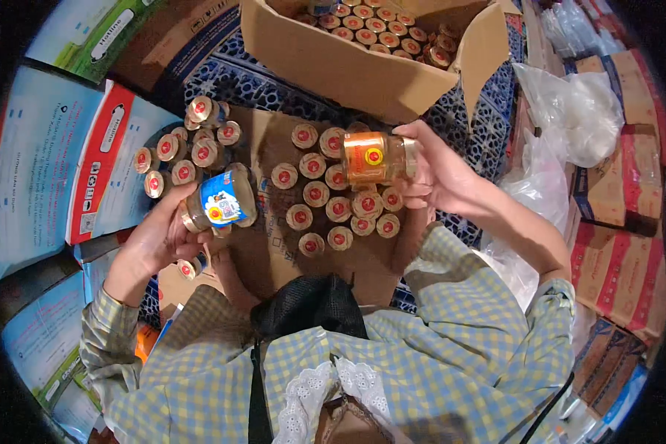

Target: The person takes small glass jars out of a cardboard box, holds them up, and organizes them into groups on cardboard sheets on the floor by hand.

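Observation:
My left hand (159, 231) is wrapped round the lid end of a glass jar with a blue label (224, 200), tilted on its side. In my right hand (431, 170) is another jar, with an orange label (368, 157), its gold lid toward my palm. Below and between the hands, several gold-lidded jars (316, 194) stand on a flat cardboard sheet (274, 255). A second group of lidded jars (204, 152) stands beyond my left hand.
An open cardboard box (348, 63) full of lidded jars is at the top. Printed cartons (33, 163) line the left side. Plastic bags (570, 111) and red-striped cartons (614, 274) lie at the right, on or by a blue patterned floor (492, 103).

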